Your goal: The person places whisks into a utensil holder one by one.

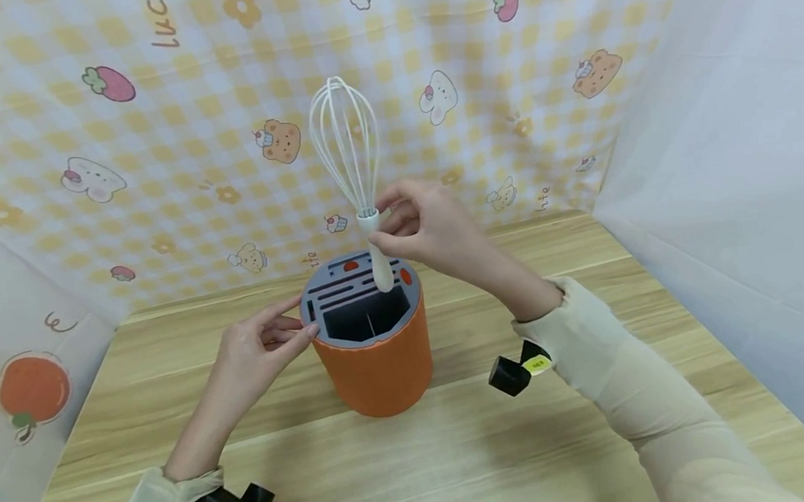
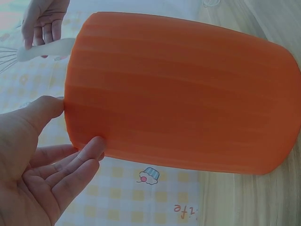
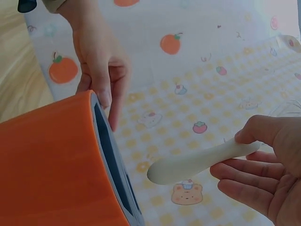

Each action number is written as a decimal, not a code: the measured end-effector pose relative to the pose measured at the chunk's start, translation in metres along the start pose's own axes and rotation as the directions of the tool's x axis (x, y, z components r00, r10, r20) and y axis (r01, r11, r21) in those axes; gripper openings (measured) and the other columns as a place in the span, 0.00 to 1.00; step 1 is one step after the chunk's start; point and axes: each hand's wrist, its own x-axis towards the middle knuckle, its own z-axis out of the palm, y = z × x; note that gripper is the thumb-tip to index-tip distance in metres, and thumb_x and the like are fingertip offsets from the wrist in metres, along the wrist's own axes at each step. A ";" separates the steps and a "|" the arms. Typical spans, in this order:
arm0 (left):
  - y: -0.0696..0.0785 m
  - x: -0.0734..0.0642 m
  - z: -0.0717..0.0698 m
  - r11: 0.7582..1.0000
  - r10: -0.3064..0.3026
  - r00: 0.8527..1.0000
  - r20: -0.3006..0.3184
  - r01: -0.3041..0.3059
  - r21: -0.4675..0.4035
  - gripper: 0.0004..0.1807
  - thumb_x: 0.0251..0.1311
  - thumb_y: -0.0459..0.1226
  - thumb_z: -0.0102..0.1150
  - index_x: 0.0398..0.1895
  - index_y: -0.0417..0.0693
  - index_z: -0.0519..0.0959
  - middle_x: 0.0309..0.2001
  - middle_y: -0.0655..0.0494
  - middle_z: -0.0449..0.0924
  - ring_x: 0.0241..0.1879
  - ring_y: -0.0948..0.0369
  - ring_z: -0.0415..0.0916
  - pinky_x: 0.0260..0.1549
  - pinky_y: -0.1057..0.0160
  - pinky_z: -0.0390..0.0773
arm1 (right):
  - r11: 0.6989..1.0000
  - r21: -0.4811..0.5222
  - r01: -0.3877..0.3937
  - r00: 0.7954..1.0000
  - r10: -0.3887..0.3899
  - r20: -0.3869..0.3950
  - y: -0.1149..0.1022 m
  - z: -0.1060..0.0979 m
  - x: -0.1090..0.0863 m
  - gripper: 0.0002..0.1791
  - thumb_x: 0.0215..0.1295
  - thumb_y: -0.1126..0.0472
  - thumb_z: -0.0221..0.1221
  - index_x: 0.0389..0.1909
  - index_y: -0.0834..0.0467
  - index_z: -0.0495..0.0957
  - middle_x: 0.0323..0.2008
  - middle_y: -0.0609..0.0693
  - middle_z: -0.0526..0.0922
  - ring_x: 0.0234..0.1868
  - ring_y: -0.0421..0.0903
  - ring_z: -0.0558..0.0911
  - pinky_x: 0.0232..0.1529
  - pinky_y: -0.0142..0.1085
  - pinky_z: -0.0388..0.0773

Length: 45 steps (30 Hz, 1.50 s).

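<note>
A white whisk point(image 1: 377, 264) is held in my right hand point(image 1: 435, 221), thumb and fingers pinching its handle just below the wires. The wire loops point up. The handle's rounded end hangs over the top of an orange utensil holder point(image 1: 379, 377), as the head view shows. In the right wrist view the whisk handle point(image 3: 188, 165) is apart from the holder's rim. My left hand point(image 1: 258, 346) grips the holder's left side at the rim, its thumb toward the front and fingers farther back. In the left wrist view, the left fingertips point(image 2: 96, 146) touch the orange wall.
The holder's grey slotted lid point(image 1: 338, 290) has a large dark opening at the front, several narrow slots and small orange spots. It stands on a wood-grain table point(image 1: 417, 468). A yellow checked cloth point(image 1: 191, 141) hangs behind, with white side walls point(image 1: 729, 127) flanking the table.
</note>
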 end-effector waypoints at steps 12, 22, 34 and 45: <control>0.001 0.001 0.001 1.000 -0.012 1.000 0.006 0.012 -0.004 0.28 0.57 0.48 0.60 0.59 0.47 0.71 0.37 0.51 0.81 0.33 0.62 0.81 0.29 0.66 0.77 | 0.999 0.034 -0.007 0.997 0.005 0.072 -0.003 0.020 0.004 0.14 0.54 0.66 0.63 0.39 0.64 0.71 0.29 0.52 0.83 0.30 0.40 0.83 0.34 0.32 0.78; 0.000 0.002 0.001 1.000 -0.005 1.000 -0.003 0.005 -0.020 0.28 0.57 0.48 0.60 0.59 0.47 0.72 0.37 0.51 0.82 0.33 0.62 0.81 0.29 0.66 0.77 | 0.999 0.027 0.017 0.991 -0.020 0.134 0.000 0.033 0.004 0.13 0.53 0.67 0.63 0.36 0.62 0.69 0.28 0.50 0.84 0.30 0.38 0.82 0.33 0.29 0.77; 0.000 0.001 0.000 1.000 0.015 1.000 -0.008 -0.016 -0.022 0.27 0.57 0.46 0.60 0.59 0.46 0.72 0.36 0.51 0.82 0.33 0.63 0.81 0.28 0.66 0.77 | 0.997 0.071 0.002 0.967 -0.020 0.252 0.009 0.052 0.004 0.12 0.53 0.69 0.62 0.34 0.64 0.68 0.27 0.53 0.83 0.30 0.38 0.82 0.33 0.29 0.77; 0.000 0.000 0.000 0.999 0.026 1.000 -0.008 -0.026 -0.037 0.26 0.58 0.44 0.61 0.59 0.45 0.72 0.37 0.50 0.82 0.33 0.61 0.81 0.29 0.67 0.78 | 0.999 0.034 -0.028 0.948 0.016 0.319 0.010 0.061 0.003 0.11 0.53 0.68 0.63 0.34 0.64 0.71 0.28 0.53 0.83 0.30 0.38 0.82 0.33 0.27 0.77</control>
